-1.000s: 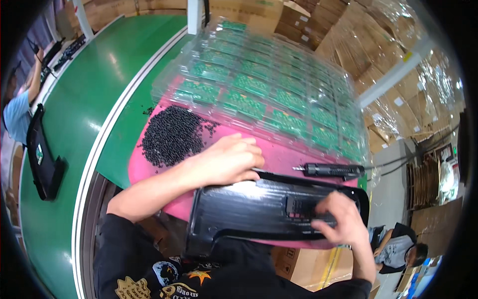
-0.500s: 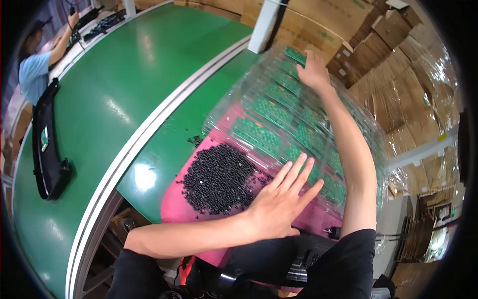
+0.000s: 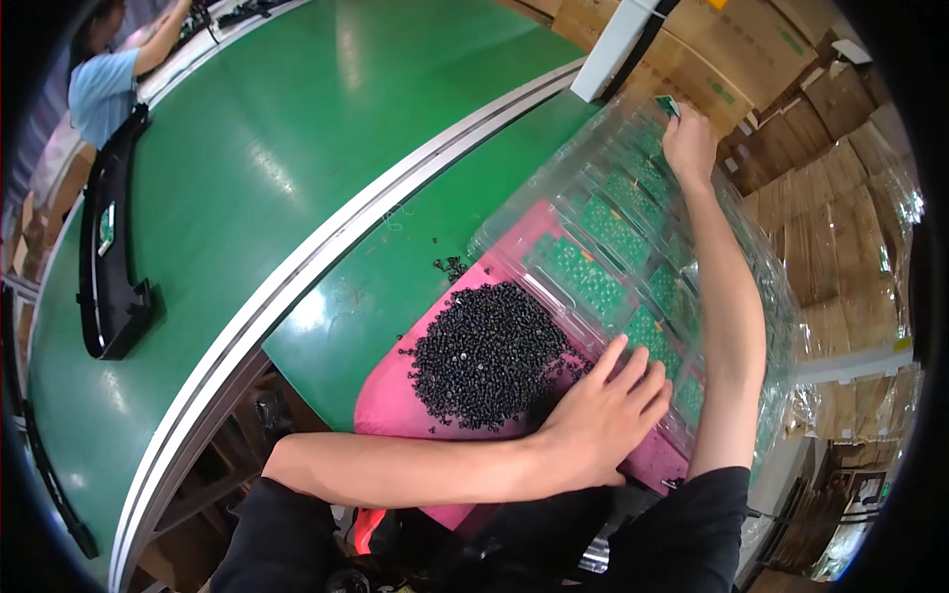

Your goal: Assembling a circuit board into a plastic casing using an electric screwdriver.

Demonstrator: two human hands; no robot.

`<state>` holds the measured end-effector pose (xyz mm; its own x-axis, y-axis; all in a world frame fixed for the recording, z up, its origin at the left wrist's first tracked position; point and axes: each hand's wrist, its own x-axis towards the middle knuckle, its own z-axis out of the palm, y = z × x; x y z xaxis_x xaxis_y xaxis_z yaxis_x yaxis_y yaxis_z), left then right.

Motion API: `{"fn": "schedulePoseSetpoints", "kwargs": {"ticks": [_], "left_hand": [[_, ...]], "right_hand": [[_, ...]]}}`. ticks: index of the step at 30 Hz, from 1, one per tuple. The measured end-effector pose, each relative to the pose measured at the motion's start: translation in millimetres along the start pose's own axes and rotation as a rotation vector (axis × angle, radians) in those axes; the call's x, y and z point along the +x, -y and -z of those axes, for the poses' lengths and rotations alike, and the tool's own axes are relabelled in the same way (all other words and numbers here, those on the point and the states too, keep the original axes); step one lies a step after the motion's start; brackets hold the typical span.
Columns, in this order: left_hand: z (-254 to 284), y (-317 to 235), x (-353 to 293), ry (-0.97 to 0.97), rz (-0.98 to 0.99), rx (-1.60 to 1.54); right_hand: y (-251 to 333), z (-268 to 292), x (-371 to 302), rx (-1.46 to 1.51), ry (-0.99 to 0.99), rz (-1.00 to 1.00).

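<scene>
At the far end of a clear plastic tray (image 3: 504, 229), my right hand (image 3: 690, 148) pinches a small green circuit board (image 3: 668, 105) by its edge. More green circuit boards (image 3: 583, 279) lie in rows in the tray's compartments; my right forearm covers part of them. My left hand (image 3: 605, 407) hovers or rests over the tray's near edge, fingers apart and slightly bent, holding nothing; contact is hard to tell. Beside it, a heap of small black screws (image 3: 484, 356) is spread on a pink mat (image 3: 388, 403), which reaches under the tray.
A white metal rail (image 3: 326, 229) separates this bench from a green belt or table (image 3: 247, 119). A long black housing (image 3: 99, 267) lies there with a small board inside. Another person (image 3: 104, 94) works at far left. Cardboard boxes (image 3: 732, 49) stand behind and right, beside a white post (image 3: 618, 44).
My right hand has raised a circuit board at the tray's far end. My left hand's fingers have bent a little. The whole view has shifted, so the bench appears farther right.
</scene>
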<state>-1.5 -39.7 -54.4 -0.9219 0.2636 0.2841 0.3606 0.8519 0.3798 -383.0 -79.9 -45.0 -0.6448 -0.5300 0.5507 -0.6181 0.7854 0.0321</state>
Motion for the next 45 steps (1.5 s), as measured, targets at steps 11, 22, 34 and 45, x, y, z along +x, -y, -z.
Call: {"fn": "schedulePoseSetpoints", "kwargs": {"ticks": [11, 22, 34, 45], "left_hand": [[0, -13, 5, -0.236, -0.025, -0.429], [26, -83, 6, 0.419, -0.133, -1.02], [-10, -94, 20, 0.479, 0.017, -1.156], [-26, -86, 18, 0.487, 0.08, -1.046]], "right_hand": [[33, 258, -228, 1.243, 0.059, -0.176], [-16, 331, -394, 0.849, -0.113, -0.083], [-48, 328, -472, 0.646, -0.05, -0.164], [-52, 300, -489, 0.857, -0.027, -0.298]]}}
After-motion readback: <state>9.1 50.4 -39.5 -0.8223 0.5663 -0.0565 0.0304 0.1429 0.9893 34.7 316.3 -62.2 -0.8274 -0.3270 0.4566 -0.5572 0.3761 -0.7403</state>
